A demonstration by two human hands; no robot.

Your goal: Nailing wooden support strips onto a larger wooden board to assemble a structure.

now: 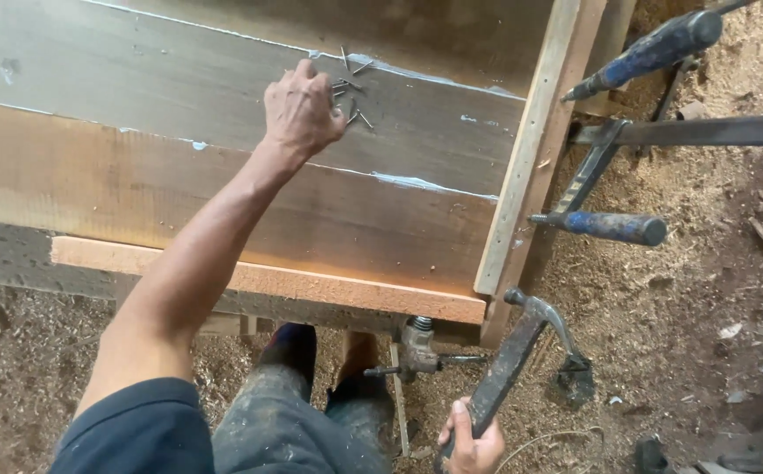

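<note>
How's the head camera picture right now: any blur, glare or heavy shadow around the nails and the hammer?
Head view: even, soft daylight, no glare; the nails by the left hand read sharp on the planks; the hammer in the right hand is slightly soft; under the workpiece is shadowed; straight edges bow slightly toward the frame borders.

no packages, labels, signs or screens

nothing of that kind showed in the head view. the boards, the clamps and the hammer carried no visible label or sticker, and no box, bag, sign or screen stood anywhere on the sawdust floor. a few small pale scraps lay on the ground at the right edge, too small to tell whether they were paper or wrapping.
</note>
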